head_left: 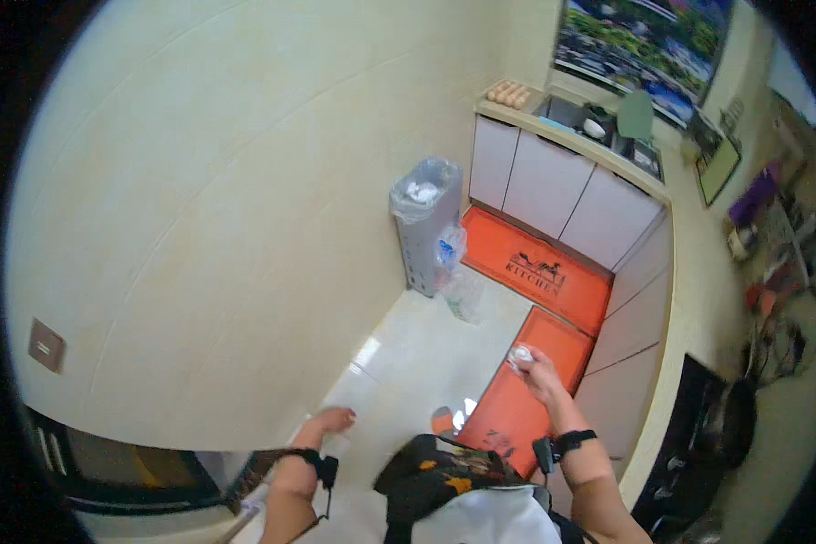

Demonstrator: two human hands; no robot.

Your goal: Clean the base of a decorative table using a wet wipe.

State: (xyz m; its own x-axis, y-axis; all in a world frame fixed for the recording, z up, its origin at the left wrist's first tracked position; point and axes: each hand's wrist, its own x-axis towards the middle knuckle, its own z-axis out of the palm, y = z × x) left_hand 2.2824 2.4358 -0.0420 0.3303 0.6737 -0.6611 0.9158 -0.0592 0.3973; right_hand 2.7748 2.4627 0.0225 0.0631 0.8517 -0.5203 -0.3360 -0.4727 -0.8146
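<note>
In my right hand (540, 374) is a crumpled white wad (520, 355) that looks like tissue, pinched between the fingers above the orange floor mat (499, 399). My left hand (335, 420) hangs low near the pale wall, its fingers loosely curled, with nothing seen in them. Ahead, against the wall, stands a tall grey trash bin (415, 249) lined with a clear plastic bag, with white waste near its top. Both hands are well apart from the bin.
Clear plastic bags (462, 295) hang by the bin and lie at its foot. A second orange mat (544, 267) fronts the white cabinets (553, 181). On the counter are eggs (509, 93), a sink (567, 113) and a black stove (689, 435). An oven-like appliance (136, 471) sits lower left.
</note>
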